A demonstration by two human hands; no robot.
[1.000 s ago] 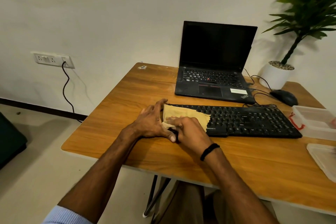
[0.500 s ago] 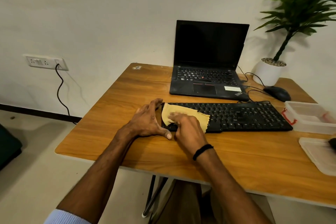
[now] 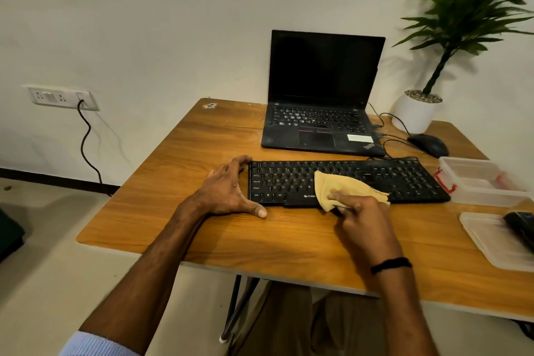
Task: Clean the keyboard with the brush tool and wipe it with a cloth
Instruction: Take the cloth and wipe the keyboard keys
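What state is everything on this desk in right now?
laptop: lid open, screen dark
keyboard: flat on desk, partly covered
cloth: pressed on keyboard
right hand: holding cloth
left hand: steadying keyboard's left end
plastic box: lid off
wall socket: cable plugged in

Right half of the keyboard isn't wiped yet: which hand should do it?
Right. The right hand holds the cloth mid-keyboard; the left hand braces the left end.

I see keyboard mid-table, laptop just behind it. Cloth on keyboard's near edge. Mouse & plant pot far right; container right of keyboard, lid nearer.
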